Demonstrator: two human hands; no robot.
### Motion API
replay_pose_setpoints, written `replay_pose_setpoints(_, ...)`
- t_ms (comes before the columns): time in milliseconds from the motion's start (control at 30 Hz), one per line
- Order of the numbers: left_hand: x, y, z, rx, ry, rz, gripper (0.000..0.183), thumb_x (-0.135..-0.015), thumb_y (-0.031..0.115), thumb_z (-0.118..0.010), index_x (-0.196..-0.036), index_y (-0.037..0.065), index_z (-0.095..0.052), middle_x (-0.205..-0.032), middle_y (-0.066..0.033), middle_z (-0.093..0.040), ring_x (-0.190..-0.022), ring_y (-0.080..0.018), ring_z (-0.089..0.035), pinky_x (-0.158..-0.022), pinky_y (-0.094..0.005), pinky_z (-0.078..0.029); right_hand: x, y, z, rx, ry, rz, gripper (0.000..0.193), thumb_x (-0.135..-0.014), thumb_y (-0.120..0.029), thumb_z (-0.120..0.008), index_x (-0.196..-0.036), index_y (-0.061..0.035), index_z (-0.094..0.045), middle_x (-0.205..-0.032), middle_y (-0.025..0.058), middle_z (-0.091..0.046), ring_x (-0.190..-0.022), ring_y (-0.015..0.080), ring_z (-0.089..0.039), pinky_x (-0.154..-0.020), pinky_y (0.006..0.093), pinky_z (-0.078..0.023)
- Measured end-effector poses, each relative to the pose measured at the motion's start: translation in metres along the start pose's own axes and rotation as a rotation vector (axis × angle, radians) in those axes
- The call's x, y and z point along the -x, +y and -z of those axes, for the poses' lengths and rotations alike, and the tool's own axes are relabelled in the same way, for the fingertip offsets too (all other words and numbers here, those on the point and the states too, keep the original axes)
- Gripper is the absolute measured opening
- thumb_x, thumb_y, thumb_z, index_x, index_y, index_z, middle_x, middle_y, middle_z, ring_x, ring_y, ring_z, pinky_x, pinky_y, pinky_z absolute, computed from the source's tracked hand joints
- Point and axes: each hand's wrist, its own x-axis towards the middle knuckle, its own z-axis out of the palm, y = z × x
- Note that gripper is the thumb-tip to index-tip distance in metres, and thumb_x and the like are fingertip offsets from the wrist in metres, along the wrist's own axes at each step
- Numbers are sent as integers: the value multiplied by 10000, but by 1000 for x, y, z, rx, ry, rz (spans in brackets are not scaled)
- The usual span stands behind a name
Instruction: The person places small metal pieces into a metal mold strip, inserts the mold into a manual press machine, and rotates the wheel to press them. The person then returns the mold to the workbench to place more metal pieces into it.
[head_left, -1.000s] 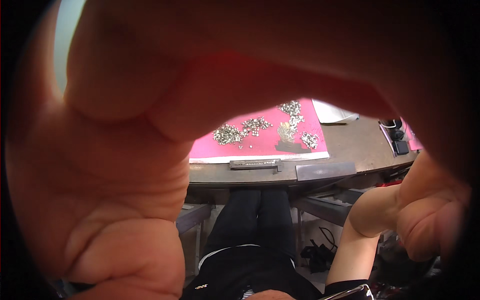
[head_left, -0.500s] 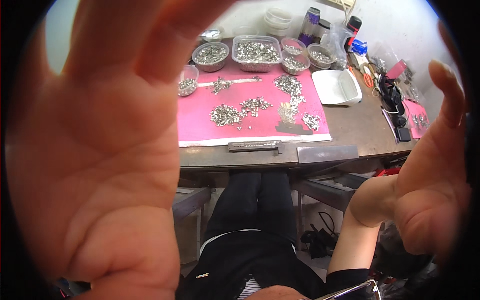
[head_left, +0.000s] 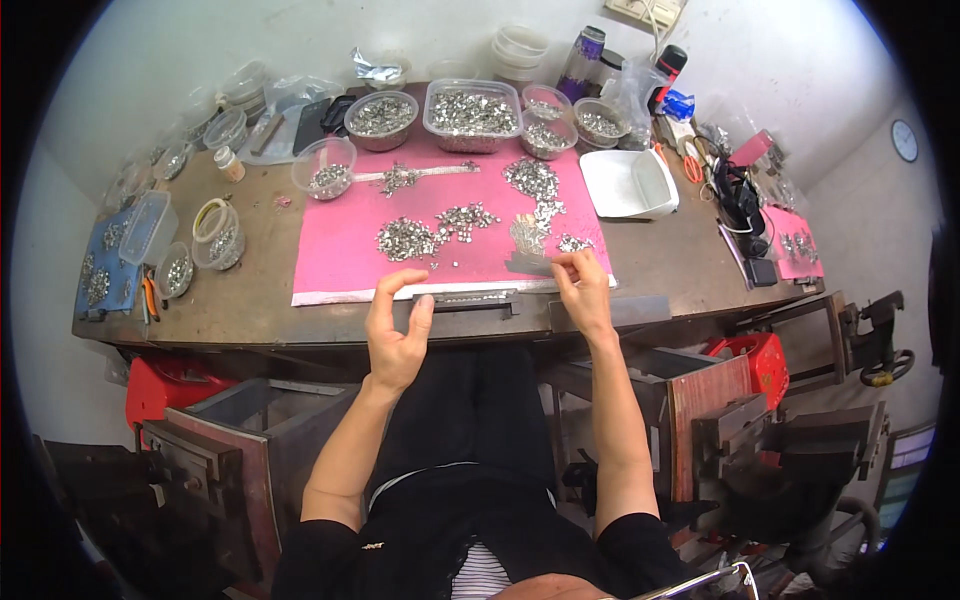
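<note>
My left hand (head_left: pixel 398 335) is open, thumb and forefinger apart, beside the left end of a narrow dark metal bar (head_left: pixel 465 302) at the mat's front edge. The fingers of my right hand (head_left: pixel 583 292) are drawn together over the right end of a thin grey metal plate (head_left: pixel 527 264); what they pinch is hidden. Thin silvery strips (head_left: pixel 527 235) lie against the plate's far edge. Small shiny metal pieces form piles on the pink mat (head_left: pixel 335 250), among them a left pile (head_left: pixel 405 240) and a far right pile (head_left: pixel 532 178).
Clear tubs of metal pieces, including a rectangular one (head_left: pixel 472 110), line the back. A white tray (head_left: pixel 630 185) stands right of the mat, with cables (head_left: pixel 742 200) beyond. Orange-handled pliers (head_left: pixel 150 298) lie left. A flat grey metal strip (head_left: pixel 612 313) rests at the front edge.
Both hands have come down from close before the camera to the bench's front edge. The right fingers have closed over the plate's end. The view now takes in more of the room.
</note>
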Motion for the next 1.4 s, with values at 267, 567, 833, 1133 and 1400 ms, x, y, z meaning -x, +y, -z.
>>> replay_pose_setpoints(267,13,-62,-9,-297,69,-68,253,-905,10,-660,-1156,5,-627,-1166,-164,-649,-1108,-324,-628,-995,-407,-488,-31,7,-13,154,-374,-112,149,-831,-87,-771,-899,-4,-669,-853,149,-635,-830,308,-630,-777,426,-503)
replay_pose_setpoints(567,16,-65,-10,-253,81,-66,250,-897,-25,-647,-1145,0,-626,-1153,-168,-652,-1110,-322,-633,-994,-411,-492,-37,20,-17,281,-423,67,160,-870,-107,-722,-847,18,-624,-799,184,-629,-825,381,-615,-761,466,-476)
replay_pose_setpoints(833,16,-68,-6,-249,81,-55,240,-915,-25,-623,-1154,-6,-617,-1160,-162,-655,-1107,-298,-636,-1000,-391,-484,-35,15,6,-89,-391,-277,126,-957,-87,-687,-896,-1,-619,-739,-6,-596,-674,68,-516,-591,264,-421)
replay_pose_setpoints(1133,18,-69,-9,-261,65,-50,242,-902,-43,-620,-1140,-2,-618,-1137,-154,-661,-1091,-301,-645,-1016,-406,-481,-26,11,6,-40,-387,-223,73,-956,-41,-682,-1004,-1,-720,-867,3,-663,-740,65,-545,-666,245,-460)
replay_pose_setpoints(1400,16,-69,-8,-269,-1,-105,240,-903,-35,-613,-1139,7,-615,-1117,-136,-672,-1086,-297,-648,-1133,-502,-412,-11,37,3,-318,-316,-330,136,-948,-26,-671,-1068,-9,-733,-890,16,-675,-806,93,-582,-738,258,-475)
